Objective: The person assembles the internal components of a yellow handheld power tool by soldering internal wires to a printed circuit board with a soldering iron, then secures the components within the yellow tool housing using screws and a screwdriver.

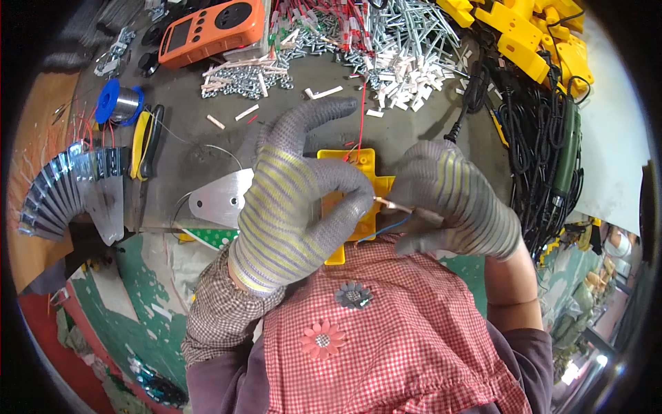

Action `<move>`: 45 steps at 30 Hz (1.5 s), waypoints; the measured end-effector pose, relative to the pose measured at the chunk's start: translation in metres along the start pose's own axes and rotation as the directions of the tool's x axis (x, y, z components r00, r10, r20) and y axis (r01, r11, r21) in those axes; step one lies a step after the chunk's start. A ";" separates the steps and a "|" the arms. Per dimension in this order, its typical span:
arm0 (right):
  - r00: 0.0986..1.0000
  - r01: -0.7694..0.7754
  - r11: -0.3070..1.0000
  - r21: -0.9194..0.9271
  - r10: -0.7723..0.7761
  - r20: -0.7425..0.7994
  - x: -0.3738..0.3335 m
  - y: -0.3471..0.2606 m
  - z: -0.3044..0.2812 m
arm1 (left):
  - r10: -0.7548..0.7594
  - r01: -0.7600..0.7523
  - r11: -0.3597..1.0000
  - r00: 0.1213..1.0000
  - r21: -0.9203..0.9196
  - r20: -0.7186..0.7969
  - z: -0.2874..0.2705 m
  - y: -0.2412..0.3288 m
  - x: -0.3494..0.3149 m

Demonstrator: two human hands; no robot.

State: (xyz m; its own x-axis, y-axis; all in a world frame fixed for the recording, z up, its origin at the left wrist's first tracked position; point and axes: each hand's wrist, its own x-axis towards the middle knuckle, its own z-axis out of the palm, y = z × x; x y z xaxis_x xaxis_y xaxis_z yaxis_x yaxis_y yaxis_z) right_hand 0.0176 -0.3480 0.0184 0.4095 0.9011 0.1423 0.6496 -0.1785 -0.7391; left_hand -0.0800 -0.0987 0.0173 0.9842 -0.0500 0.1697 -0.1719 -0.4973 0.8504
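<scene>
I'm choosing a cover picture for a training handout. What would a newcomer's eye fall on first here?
Probably the gloved left hand and right hand, large and striped in the middle, with a thin piece between them over a yellow plastic casing. Next might come the orange meter at the upper left and the yellow plastic parts heaped at the upper right. The fanned metal plates stand out at far left.

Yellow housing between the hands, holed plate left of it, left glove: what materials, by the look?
Yellow housing: probably moulded plastic, smooth, low sheen; even colour and formed-in bosses suggest it.
Holed plate: likely sheet metal, silvery grey, dull; flat with clean round holes. Which metal, I can't tell.
Left glove: knitted fabric, matte, grey with yellow stripes; visible knit texture. Fibre unclear.
</scene>
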 end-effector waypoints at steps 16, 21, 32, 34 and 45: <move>0.833 -0.129 0.843 -0.523 -0.194 -0.518 -0.011 -0.007 0.023 | 0.167 -0.232 0.891 0.967 0.390 0.194 -0.008 0.031 0.068; 0.904 -0.090 0.990 -0.104 0.038 -0.425 -0.007 -0.011 0.000 | 0.117 -0.161 0.960 0.974 0.229 0.195 -0.002 0.029 0.069; 0.876 -0.173 0.984 0.030 0.168 -0.453 -0.007 -0.002 0.014 | -0.357 0.299 0.876 0.930 -0.379 -0.090 -0.009 -0.008 0.079; 0.858 -0.217 0.976 0.004 0.193 -0.477 -0.006 -0.002 0.014 | -0.267 0.240 0.893 0.963 -0.381 -0.019 0.000 -0.021 0.084; 0.807 -0.274 0.962 0.002 0.231 -0.544 0.003 0.001 0.020 | -0.345 0.507 0.741 0.850 -0.440 0.398 0.018 0.004 0.087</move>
State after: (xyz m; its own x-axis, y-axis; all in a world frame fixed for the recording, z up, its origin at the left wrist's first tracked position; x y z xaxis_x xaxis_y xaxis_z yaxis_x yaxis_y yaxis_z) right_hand 0.0061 -0.3378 0.0046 0.8286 0.4712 0.3023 0.5114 -0.4174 -0.7512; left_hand 0.0061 -0.1210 0.0265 0.9126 -0.2159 -0.3473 0.3529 -0.0131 0.9356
